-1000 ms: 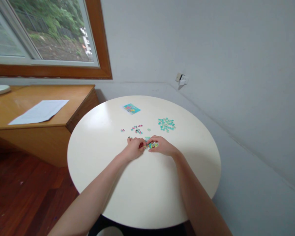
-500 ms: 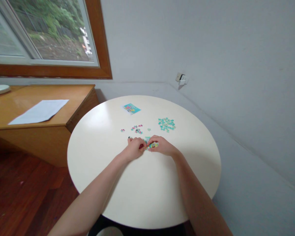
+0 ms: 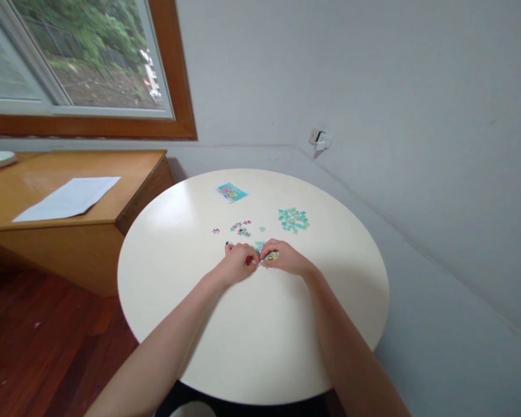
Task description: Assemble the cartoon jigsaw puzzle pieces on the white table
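1. As our two hands met near the middle of the table point(image 3: 252, 347), the patch point(image 3: 272, 255) lay between and partly under them.
2. Our left hand point(image 3: 242, 262) had its fingers drawn in narrow at the patch's left side; we could not tell whether they pinched a piece.
3. Our right hand point(image 3: 285, 256) curved over the patch's right side, thumb and fingers close together; their grip was hidden too.
4. We judged the patch partly joined, though our hands covered too much to count.
5. Plenty remained loose: the teal pile point(image 3: 293, 220) at far right, the mixed cluster point(image 3: 242, 229) just beyond our left hand, a lone piece point(image 3: 216, 230) left of it and a pale piece point(image 3: 263, 229) to its right.
6. The picture card point(image 3: 231, 192) lay farthest, flat.
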`<state>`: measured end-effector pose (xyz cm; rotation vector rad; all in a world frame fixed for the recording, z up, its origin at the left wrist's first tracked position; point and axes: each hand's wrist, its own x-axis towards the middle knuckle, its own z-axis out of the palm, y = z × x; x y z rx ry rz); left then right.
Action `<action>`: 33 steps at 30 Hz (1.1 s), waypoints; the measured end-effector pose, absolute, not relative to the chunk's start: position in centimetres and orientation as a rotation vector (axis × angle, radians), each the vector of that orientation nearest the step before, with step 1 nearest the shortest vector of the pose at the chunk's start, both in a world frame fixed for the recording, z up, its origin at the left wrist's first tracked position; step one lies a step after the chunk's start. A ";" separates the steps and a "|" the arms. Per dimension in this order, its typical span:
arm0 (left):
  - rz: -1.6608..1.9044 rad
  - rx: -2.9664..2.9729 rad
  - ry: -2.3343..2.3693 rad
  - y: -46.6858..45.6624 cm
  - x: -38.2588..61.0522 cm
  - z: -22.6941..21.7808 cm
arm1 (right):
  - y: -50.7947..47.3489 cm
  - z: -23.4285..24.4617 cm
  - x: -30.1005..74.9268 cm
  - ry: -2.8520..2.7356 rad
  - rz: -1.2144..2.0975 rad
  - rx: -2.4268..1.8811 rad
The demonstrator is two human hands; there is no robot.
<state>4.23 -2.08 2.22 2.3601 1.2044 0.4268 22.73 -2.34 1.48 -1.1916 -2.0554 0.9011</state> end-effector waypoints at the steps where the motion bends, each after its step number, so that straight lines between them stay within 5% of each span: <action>1: 0.432 2.363 1.203 -2.1 4.2 2.1 | -2.3 1.5 22.7 -2.054 0.897 -1.188; 33: 0.482 2.371 1.282 -1.8 4.2 2.0 | -2.5 1.4 21.7 -1.988 0.854 -1.332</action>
